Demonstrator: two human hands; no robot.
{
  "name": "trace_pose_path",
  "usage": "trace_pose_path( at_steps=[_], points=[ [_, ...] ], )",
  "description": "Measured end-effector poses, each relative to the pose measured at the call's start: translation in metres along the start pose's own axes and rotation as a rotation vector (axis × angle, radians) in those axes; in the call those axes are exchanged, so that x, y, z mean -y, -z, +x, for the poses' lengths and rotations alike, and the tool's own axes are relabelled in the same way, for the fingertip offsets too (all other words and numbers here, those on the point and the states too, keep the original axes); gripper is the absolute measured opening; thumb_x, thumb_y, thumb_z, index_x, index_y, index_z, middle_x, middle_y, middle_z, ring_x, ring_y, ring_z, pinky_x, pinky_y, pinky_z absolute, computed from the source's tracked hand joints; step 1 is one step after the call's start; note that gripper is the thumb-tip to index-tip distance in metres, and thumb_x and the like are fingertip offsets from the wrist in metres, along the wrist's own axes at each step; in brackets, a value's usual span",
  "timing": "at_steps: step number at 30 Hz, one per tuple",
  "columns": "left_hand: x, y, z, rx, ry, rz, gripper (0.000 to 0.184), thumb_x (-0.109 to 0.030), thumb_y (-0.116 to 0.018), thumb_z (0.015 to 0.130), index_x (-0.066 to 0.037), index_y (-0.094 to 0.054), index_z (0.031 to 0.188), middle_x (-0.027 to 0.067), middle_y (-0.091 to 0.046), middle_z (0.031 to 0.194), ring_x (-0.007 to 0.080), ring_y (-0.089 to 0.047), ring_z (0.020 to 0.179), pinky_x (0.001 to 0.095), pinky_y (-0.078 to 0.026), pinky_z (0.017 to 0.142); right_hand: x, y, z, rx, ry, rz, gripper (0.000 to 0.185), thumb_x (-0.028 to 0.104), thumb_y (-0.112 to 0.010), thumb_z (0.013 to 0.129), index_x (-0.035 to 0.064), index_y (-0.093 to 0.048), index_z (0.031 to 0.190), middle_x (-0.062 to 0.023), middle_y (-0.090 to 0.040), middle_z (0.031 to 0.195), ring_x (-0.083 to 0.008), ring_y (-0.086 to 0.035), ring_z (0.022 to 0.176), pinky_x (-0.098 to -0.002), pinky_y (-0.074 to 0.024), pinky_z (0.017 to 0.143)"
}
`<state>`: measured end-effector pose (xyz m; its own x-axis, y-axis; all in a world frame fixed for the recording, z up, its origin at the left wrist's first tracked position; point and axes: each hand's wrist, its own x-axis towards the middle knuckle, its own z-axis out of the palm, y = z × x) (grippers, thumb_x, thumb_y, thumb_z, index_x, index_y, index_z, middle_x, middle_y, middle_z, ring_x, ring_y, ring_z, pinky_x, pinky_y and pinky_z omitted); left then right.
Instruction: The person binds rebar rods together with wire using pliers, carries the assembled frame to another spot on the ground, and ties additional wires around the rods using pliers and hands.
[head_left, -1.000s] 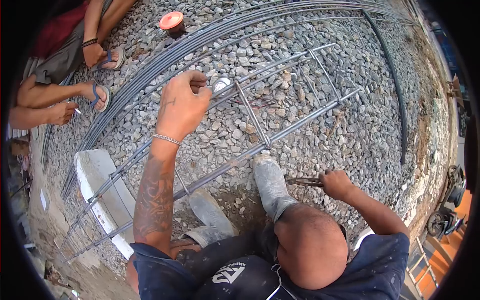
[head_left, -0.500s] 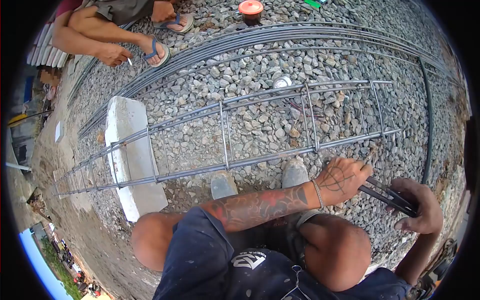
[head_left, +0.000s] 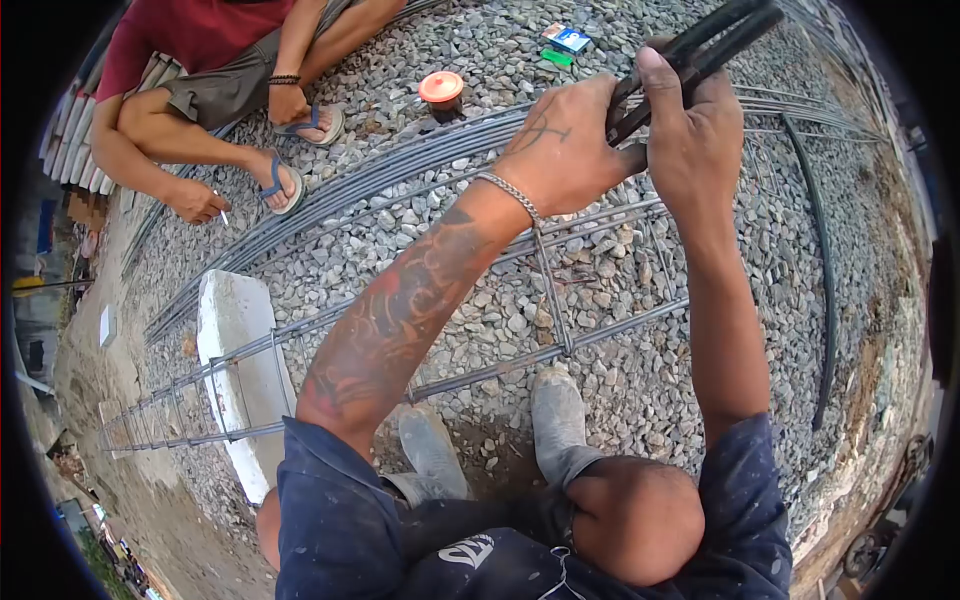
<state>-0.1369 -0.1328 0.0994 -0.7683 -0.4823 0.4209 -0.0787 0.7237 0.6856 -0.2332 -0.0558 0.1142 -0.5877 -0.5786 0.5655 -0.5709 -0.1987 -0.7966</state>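
My left hand [head_left: 565, 145] is raised over the gravel, its fingers curled at the lower end of a black two-armed tool like long pliers [head_left: 715, 45]. My right hand [head_left: 695, 135] is closed around the same tool a little higher, thumb lying along it. The far end of the tool runs out of the top of the view, and some fingers are hidden behind it. Below my forearms lies a rebar cage [head_left: 490, 375] of long bars joined by square stirrups. My left forearm covers its middle part.
A concrete block [head_left: 245, 310] supports the cage on the left. Behind it, a bundle of long rebar [head_left: 330, 185] crosses the gravel. A co-worker's sandalled foot [head_left: 285, 185] and a cup with an orange lid [head_left: 441, 88] are beyond. A black hose [head_left: 822, 270] lies at right.
Both my hands have lifted the black tool from low at the right to high above the cage. The view has shifted, showing more of the co-worker and my boots.
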Motion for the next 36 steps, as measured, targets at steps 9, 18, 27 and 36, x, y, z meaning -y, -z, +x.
trace_pose_path(
  at_steps=[9, 18, 27, 36],
  points=[
    [0.074, -0.004, -0.001, 0.131, 0.537, -1.079, 0.025, -0.025, -0.039, 0.096, -0.003, -0.048, 0.103, -0.0008, -0.044, 0.073, 0.0125, -0.049, 0.067, 0.0271, -0.044, 0.063, -0.017, -0.028, -0.002, 0.094, 0.032, -0.131, 0.020, 0.010, -0.049, 0.089, -0.0012, -0.048, 0.105, -0.0129, -0.066, 0.077, -0.0262, -0.065, 0.067, -0.0347, -0.0491, 0.059],
    [0.083, -0.016, -0.017, 0.175, 0.717, -1.277, 0.029, -0.015, -0.029, 0.095, -0.003, -0.046, 0.115, -0.0031, -0.041, 0.072, 0.0066, -0.037, 0.058, 0.0218, -0.037, 0.052, -0.019, -0.049, -0.031, 0.197, -0.014, -0.071, 0.020, 0.007, -0.049, 0.088, 0.0002, -0.047, 0.106, -0.0130, -0.063, 0.079, -0.0212, -0.063, 0.061, -0.0296, -0.0513, 0.052],
    [0.067, -0.008, -0.026, 0.115, 0.501, -1.033, 0.034, -0.026, -0.029, 0.098, -0.005, -0.052, 0.109, -0.0017, -0.050, 0.080, 0.0058, -0.043, 0.063, 0.0217, -0.038, 0.053, -0.024, -0.060, -0.029, 0.221, 0.031, -0.156, 0.020, 0.006, -0.054, 0.083, 0.0007, -0.051, 0.102, -0.0155, -0.058, 0.086, -0.0261, -0.059, 0.074, -0.0360, -0.0470, 0.068],
    [0.061, -0.009, -0.028, 0.083, 0.409, -0.931, 0.033, -0.025, -0.038, 0.092, 0.002, -0.054, 0.084, 0.0009, -0.049, 0.068, 0.0091, -0.042, 0.062, 0.0252, -0.036, 0.056, -0.019, -0.080, -0.001, -0.095, 0.119, -0.059, 0.036, 0.009, -0.055, 0.087, -0.0034, -0.037, 0.115, -0.0116, -0.054, 0.096, -0.0116, -0.055, 0.077, -0.0247, -0.0456, 0.064]
  ],
)
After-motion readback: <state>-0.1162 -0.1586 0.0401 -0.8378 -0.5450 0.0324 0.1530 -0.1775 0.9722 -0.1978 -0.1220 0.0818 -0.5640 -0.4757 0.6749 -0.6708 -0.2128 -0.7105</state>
